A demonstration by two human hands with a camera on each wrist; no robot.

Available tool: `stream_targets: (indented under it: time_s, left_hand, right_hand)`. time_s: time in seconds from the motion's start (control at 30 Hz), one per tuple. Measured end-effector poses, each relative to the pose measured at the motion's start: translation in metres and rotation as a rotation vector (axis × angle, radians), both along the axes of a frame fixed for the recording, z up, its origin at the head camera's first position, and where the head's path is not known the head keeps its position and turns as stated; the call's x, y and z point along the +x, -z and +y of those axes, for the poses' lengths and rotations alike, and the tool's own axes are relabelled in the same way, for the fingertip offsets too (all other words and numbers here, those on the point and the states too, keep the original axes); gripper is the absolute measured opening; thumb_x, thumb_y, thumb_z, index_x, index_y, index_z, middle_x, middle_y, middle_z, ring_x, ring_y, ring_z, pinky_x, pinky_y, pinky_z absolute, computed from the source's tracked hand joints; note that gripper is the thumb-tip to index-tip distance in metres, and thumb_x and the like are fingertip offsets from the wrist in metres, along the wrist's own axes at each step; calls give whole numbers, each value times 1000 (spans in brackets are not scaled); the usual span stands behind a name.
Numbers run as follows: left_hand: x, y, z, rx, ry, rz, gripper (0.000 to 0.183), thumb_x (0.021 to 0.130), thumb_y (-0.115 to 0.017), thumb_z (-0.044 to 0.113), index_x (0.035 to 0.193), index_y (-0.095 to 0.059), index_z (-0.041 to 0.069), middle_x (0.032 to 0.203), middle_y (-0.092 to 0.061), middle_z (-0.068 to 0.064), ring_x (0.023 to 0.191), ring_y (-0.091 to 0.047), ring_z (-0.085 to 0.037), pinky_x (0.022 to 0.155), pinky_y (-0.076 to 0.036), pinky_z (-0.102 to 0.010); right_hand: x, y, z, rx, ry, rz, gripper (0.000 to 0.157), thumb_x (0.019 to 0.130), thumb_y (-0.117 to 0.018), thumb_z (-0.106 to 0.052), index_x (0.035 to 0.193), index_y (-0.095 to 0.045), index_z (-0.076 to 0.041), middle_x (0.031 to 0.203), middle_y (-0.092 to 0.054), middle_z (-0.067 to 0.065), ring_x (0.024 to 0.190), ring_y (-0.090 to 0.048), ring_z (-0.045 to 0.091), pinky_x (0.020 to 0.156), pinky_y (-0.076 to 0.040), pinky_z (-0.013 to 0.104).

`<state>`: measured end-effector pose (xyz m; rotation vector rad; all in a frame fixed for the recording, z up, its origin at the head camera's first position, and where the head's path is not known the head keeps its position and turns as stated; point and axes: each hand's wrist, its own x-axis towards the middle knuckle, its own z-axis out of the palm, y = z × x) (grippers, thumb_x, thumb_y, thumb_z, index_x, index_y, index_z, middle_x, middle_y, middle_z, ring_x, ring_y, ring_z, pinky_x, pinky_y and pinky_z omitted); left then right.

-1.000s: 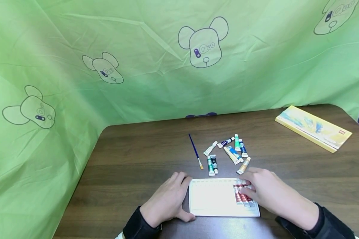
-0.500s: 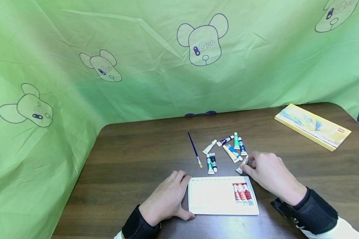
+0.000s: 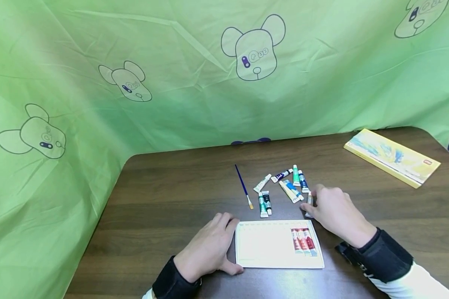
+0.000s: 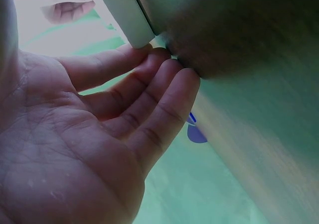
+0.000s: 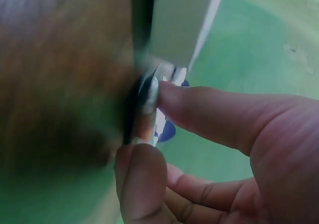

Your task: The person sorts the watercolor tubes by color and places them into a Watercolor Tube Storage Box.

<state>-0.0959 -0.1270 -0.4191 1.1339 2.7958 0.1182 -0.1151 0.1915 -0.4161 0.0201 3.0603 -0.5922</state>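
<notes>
In the head view a white rectangular tray [image 3: 263, 245] lies near the table's front, with three red-toned paint tubes [image 3: 303, 242] side by side at its right end. My left hand [image 3: 209, 249] rests at the tray's left side, thumb by the near corner and fingertips by the far one. The left wrist view has those fingers [image 4: 164, 104] fairly straight, touching the tray's edge. Beyond the tray's far right corner, my right hand [image 3: 336, 214] pinches a small paint tube [image 5: 146, 119] between thumb and forefinger at its two ends. The fingers partly cover this tube.
Several other paint tubes [image 3: 291, 191] lie loosely behind the tray, in blue, green, purple and pale colours. Left of them is a blue-handled paintbrush [image 3: 243, 185]. A yellow flat box [image 3: 393, 158] sits at the back right of the wooden table [image 3: 164, 199]. Behind hangs a green cloth [image 3: 172, 104].
My right hand has left the red tubes in the tray, moved back to the pale tube and taken hold of it, turning it more upright in view. The left hand stays at the tray.
</notes>
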Motion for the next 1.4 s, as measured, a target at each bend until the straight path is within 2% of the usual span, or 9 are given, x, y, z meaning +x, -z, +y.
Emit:
stream_targets:
  time_s: [0.27, 0.6, 0.97, 1.4]
  left_hand:
    - [0, 0, 0, 6, 4, 2, 99, 67, -90, 64, 139, -60, 3, 132, -61, -5, 116, -54, -17, 104, -52, -31]
    - [1, 0, -1, 24, 21, 35, 98, 66, -91, 64, 137, -60, 3, 130, -61, -4, 113, -54, -17, 103, -52, -30]
    - [1, -1, -1, 26, 16, 37, 98, 65, -91, 63, 136, -61, 4, 130, -61, -4, 114, -54, -17, 103, -52, -31]
    - [1, 1, -1, 27, 20, 50, 97, 64, -92, 63, 135, -61, 4, 129, -61, -4, 113, -55, -17, 103, -52, -30]
  right_hand:
    - [-3, 0, 9, -6, -11, 63, 25, 89, -75, -10, 100, -70, 12, 71, -65, 8, 64, -58, 21, 58, -49, 43]
    - [-4, 2, 13, -9, -11, 107, 22, 86, -75, -6, 100, -71, 11, 80, -70, 17, 69, -63, 25, 61, -52, 49]
    - [-3, 0, 17, 18, -24, 97, 15, 84, -77, -4, 96, -75, 6, 81, -72, 14, 72, -66, 26, 64, -52, 51]
    - [-2, 1, 16, -1, -19, 105, 17, 83, -76, -4, 96, -73, 6, 78, -72, 13, 68, -64, 23, 62, -52, 49]
